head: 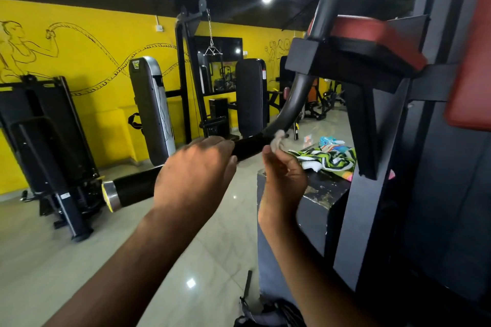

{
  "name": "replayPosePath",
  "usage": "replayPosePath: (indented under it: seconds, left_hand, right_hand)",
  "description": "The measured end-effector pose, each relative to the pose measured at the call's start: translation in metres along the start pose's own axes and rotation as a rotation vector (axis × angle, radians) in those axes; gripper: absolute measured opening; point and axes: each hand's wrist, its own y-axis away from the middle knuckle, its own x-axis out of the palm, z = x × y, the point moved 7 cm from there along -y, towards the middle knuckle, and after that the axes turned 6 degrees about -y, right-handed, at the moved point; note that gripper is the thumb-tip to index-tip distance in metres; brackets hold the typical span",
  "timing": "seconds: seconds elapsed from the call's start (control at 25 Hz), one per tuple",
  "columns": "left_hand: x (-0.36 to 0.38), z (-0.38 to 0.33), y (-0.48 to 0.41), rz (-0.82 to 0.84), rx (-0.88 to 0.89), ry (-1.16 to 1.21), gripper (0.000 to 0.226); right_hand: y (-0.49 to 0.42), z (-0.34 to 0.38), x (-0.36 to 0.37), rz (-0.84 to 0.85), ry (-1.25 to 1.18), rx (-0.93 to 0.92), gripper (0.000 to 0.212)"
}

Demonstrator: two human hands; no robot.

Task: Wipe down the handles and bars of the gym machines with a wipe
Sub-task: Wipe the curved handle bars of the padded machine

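Note:
A black machine handle [138, 186] with a chrome and yellow end cap runs from lower left up to a curved grey bar [295, 103]. My left hand [194, 175] grips the handle around its middle, fingers curled over the top. Just to its right, my right hand [281, 178] pinches a small crumpled whitish wipe [278, 138]. The wipe sits against the bar where the black grip ends. The part of the handle under my left hand is hidden.
The machine's dark frame [372, 119] and red pads [377, 34] stand close on the right. A green patterned cloth [329, 159] lies on a worn black block behind my right hand. Other black machines line the yellow wall; tiled floor lies below.

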Motion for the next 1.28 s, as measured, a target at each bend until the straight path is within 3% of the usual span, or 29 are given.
replayPosePath:
  seconds: [0.12,0.2,0.32,0.44,0.64,0.84,0.96,1.12,1.2,1.28]
  left_hand:
    - [0.002,-0.001,0.001,0.002,-0.005,-0.014,0.017]
    - [0.002,-0.001,0.002,0.011,0.003,-0.025,0.015]
    - [0.001,-0.002,0.002,-0.006,0.008,-0.039,0.015]
    - [0.004,-0.004,-0.001,0.002,-0.001,-0.02,0.017]
    - [0.007,-0.008,-0.005,-0.003,-0.01,-0.011,0.019]
    - [0.009,-0.009,-0.008,0.011,-0.019,-0.009,0.017]
    - [0.009,-0.009,-0.008,0.025,-0.03,0.006,0.019]
    - [0.008,-0.012,-0.009,0.008,-0.031,0.0,0.021]
    - [0.009,-0.013,-0.011,0.005,-0.035,0.01,0.022]
    - [0.01,-0.015,-0.011,0.013,-0.03,0.006,0.022]
  right_hand:
    - [0.014,0.038,0.023,0.411,0.548,-0.645,0.018]
    - [0.009,0.048,0.037,0.592,0.901,-0.923,0.023]
    - [-0.01,0.054,0.054,0.7,1.211,-1.009,0.031]
    - [-0.017,0.058,0.071,0.983,1.47,-1.179,0.039]
    - [-0.03,0.063,0.088,1.178,1.83,-1.133,0.034]
    - [-0.021,0.057,0.113,1.254,2.102,-1.067,0.03]
    - [-0.03,0.064,0.119,1.065,2.16,-1.05,0.034]
    - [-0.014,0.059,0.097,1.036,1.935,-0.983,0.039]
    - [-0.021,0.063,0.085,0.863,1.739,-0.872,0.051]
    - [-0.02,0.069,0.066,0.699,1.449,-0.852,0.048]
